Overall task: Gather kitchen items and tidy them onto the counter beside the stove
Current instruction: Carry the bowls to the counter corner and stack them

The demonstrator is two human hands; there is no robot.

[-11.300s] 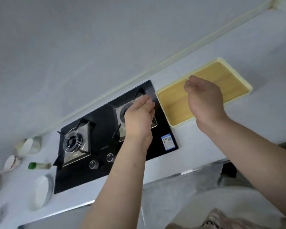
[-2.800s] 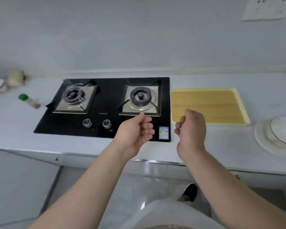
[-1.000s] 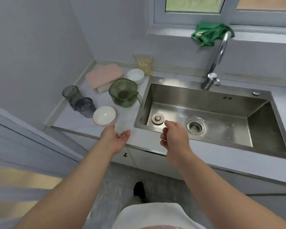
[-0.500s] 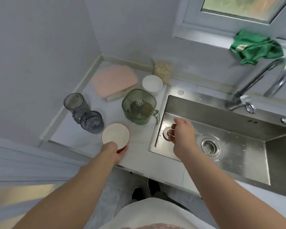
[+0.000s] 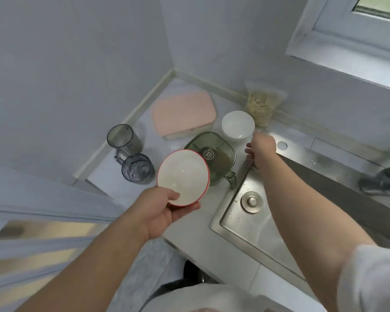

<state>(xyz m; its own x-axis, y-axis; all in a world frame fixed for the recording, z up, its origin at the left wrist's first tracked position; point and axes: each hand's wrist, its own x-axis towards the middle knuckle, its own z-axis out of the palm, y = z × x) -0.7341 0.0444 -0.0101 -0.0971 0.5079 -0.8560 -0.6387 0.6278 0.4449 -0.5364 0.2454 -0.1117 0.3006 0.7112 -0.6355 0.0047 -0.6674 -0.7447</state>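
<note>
My left hand (image 5: 164, 212) grips a red-rimmed white bowl (image 5: 182, 176) by its near edge, thumb on the rim, and holds it tilted above the counter (image 5: 189, 230). My right hand (image 5: 260, 149) reaches out over the sink's left edge, fingers loosely spread, just right of a small white bowl (image 5: 238, 125) and holding nothing. A green transparent jug (image 5: 216, 158) with a handle stands between the two bowls, partly hidden behind the lifted bowl.
A pink-lidded container (image 5: 182, 114) sits in the counter corner. Two dark glasses (image 5: 122, 137) (image 5: 138, 168) stand at the left by the wall. A clear bag of dry food (image 5: 262, 104) leans on the back wall. The steel sink (image 5: 279, 224) with its plug (image 5: 250, 202) is at the right.
My left hand has lifted the red-rimmed bowl off the counter. My right hand has moved from above the sink plug up toward the small white bowl.
</note>
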